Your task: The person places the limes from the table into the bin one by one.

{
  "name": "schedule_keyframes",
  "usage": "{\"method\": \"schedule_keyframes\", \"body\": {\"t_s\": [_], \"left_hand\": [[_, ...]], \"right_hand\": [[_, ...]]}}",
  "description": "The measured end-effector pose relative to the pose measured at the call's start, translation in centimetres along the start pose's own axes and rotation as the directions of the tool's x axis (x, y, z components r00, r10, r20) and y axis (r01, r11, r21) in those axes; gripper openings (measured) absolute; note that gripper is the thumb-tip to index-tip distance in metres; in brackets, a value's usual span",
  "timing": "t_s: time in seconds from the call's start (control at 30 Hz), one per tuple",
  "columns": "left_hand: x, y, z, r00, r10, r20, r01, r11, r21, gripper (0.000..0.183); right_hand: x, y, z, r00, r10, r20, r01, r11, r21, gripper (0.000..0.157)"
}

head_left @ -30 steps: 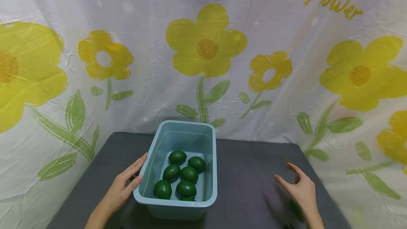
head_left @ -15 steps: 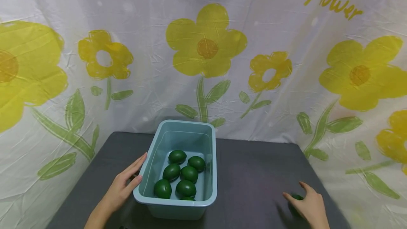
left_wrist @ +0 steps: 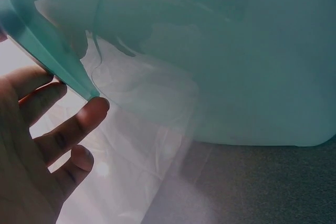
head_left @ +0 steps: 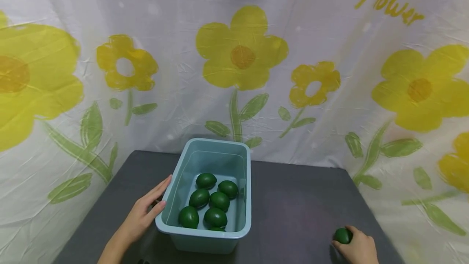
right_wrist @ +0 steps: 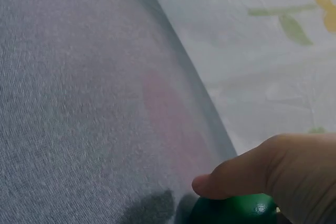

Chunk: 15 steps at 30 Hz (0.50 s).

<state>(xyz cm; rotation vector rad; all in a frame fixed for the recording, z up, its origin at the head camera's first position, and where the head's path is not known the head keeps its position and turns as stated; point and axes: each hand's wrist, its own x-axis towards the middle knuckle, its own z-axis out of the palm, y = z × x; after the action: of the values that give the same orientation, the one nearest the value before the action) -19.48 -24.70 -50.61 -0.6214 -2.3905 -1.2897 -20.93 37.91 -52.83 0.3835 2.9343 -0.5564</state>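
A light blue plastic bin (head_left: 209, 234) stands left of the middle of the table, with several dark green, glossy oval fruits (head_left: 219, 201) inside. My left hand (head_left: 139, 217) rests against the bin's left side, its fingertips touching the rim; the left wrist view shows those fingers (left_wrist: 79, 127) fairly straight at the rim's edge. At the table's right front, my right hand (head_left: 359, 247) grips one more dark green fruit (head_left: 343, 236) on or just above the tabletop. In the right wrist view the thumb (right_wrist: 226, 179) lies over this fruit (right_wrist: 236, 211); the other fingers are mostly hidden.
Dark grey cloth covers the table (head_left: 289, 207), with a wide stretch of it between the bin and my right hand. A white curtain (head_left: 176, 109) printed with yellow flowers hangs behind and along both sides.
My right hand has moved down and slightly right onto the lone green fruit, and its spread fingers and thumb have closed around it. The left hand and the bin have stayed in place.
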Motion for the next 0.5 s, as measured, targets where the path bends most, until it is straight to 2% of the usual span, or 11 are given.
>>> {"method": "schedule_keyframes", "body": {"t_s": [0.33,0.5], "left_hand": [[0.18,-0.07,-0.02,1.0,0.014,-0.009,-0.013,1.0,0.008,0.059],[0.16,-0.09,-0.09,1.0,-0.006,0.001,0.006,1.0,0.008,0.059]], "right_hand": [[-0.52,0.0,-0.11,0.999,0.048,0.009,-0.048,0.999,-0.014,0.086],[-0.45,-0.21,0.0,1.0,0.013,0.0,-0.013,1.0,-0.015,0.086]]}}
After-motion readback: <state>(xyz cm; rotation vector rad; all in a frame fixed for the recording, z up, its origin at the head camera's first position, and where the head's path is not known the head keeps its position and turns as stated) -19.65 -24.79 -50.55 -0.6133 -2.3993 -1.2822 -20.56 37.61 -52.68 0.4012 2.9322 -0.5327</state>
